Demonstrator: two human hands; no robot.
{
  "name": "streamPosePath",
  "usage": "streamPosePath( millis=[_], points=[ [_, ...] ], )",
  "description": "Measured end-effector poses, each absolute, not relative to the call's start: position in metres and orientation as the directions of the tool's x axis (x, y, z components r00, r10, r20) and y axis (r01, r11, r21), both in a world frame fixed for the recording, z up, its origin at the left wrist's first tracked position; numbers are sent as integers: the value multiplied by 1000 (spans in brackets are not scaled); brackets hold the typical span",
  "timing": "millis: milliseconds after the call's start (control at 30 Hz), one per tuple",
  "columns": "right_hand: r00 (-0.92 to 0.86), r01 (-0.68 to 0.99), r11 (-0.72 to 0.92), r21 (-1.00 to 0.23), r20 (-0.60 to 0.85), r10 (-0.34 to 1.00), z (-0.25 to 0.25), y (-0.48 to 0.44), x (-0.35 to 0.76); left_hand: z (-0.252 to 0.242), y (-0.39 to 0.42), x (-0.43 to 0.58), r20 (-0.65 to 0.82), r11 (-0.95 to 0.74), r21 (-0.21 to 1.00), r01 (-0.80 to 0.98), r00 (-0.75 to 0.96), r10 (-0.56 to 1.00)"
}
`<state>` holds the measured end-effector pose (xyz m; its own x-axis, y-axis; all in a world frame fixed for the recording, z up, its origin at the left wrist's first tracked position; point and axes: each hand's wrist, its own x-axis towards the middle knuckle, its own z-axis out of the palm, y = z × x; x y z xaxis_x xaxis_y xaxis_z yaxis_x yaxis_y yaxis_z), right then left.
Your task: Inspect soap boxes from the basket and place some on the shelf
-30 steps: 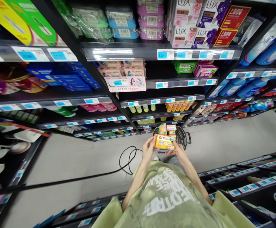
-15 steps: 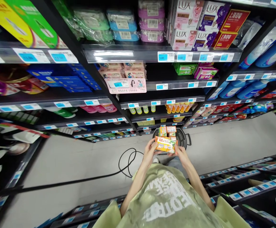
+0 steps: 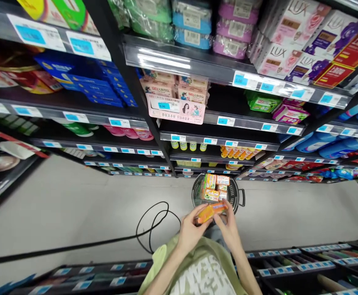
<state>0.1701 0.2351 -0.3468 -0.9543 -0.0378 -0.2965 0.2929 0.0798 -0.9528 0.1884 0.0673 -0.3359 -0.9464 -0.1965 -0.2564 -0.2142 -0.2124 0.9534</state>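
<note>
Here's a shop aisle, pale grey floor (image 3: pixel 74 196) sweeping across it, with a black cable (image 3: pixel 105 244) running in from the left and looping near the middle. Right of the loops, a dark perforated basket (image 3: pixel 234 194) stands before the shelves, orange-and-white packs (image 3: pixel 211 195) inside, its handle sticking out to the right.

Now the labels, left to right! Blue boxes (image 3: pixel 95 88) in a stack, print too small to read; then a pink sign (image 3: pixel 175 108) with Chinese characters and a dark-haired figure. On to a price tag (image 3: pixel 240 80) showing 5.00, and above it LUX cartons (image 3: pixel 277 61), rose on some, purple flower on others. Below them, a green pack (image 3: pixel 262 103) and a purple pack (image 3: pixel 289 113); further right, red boxes (image 3: pixel 332 75) with pale lettering.

And the hands! Left hand (image 3: pixel 191 227) curls its fingers round the left end of an orange packet (image 3: pixel 211 212); right hand (image 3: pixel 228 223) pinches the other end, thumb below. Both are closed on it, the packet tilted, right end higher, just at the basket's near side. Its blue-and-white lettering is too blurred to read.
</note>
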Motion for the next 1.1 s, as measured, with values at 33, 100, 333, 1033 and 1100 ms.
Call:
streamPosePath(
  millis=[33,100,333,1033,1100],
  points=[
    [-950,307,82,-948,-311,-41,-350,235,172,-337,68,190,-247,-167,962,-216,-949,-196],
    [-941,330,66,-942,-334,-57,-356,235,173,-340,69,192,-194,-74,980,-182,-958,-209],
    [-953,283,30,-959,-284,-108,-352,237,162,-346,74,190,64,35,998,57,-958,-280],
    [-802,-584,321,-745,590,-89,-167,243,-128,-372,79,198,152,212,974,86,-936,-318],
    [-788,-598,362,-715,607,-103,-158,233,-174,-375,77,197,148,223,972,76,-934,-325]
  ],
)
